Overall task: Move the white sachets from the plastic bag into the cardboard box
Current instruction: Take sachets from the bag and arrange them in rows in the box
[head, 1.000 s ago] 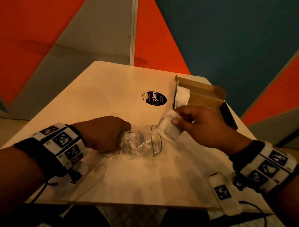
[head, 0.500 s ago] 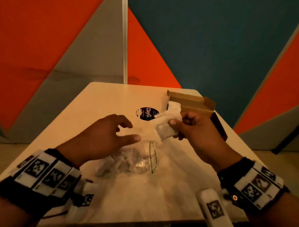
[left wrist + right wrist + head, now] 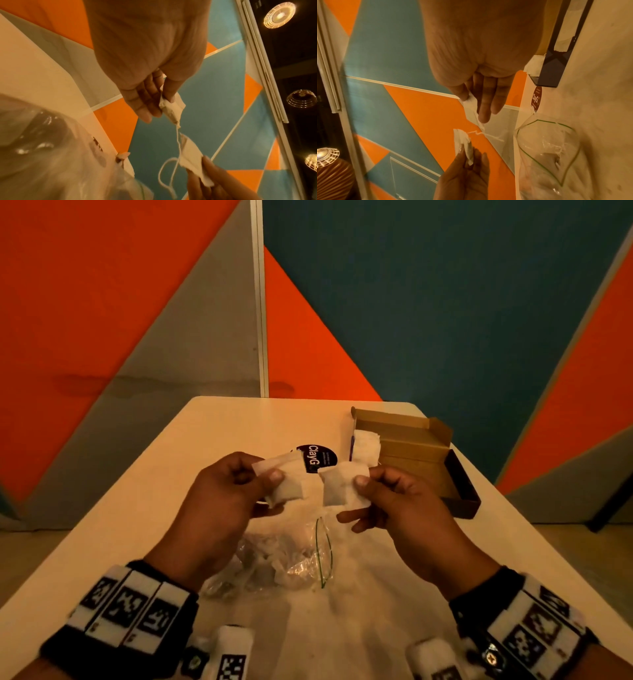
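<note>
Pinching one light, limp sachet (image 3: 286, 486) each at centre frame, both hands (image 3: 219, 501) stay clamped; tangled strings (image 3: 177, 136) suggest gripping edges.

White sachets (image 3: 286, 481); brown cardboard box (image 3: 414, 446); clear plastic bag (image 3: 287, 559), green-edged; behind the box, the wall (image 3: 411, 302) was orange, teal, perhaps grey.
</note>
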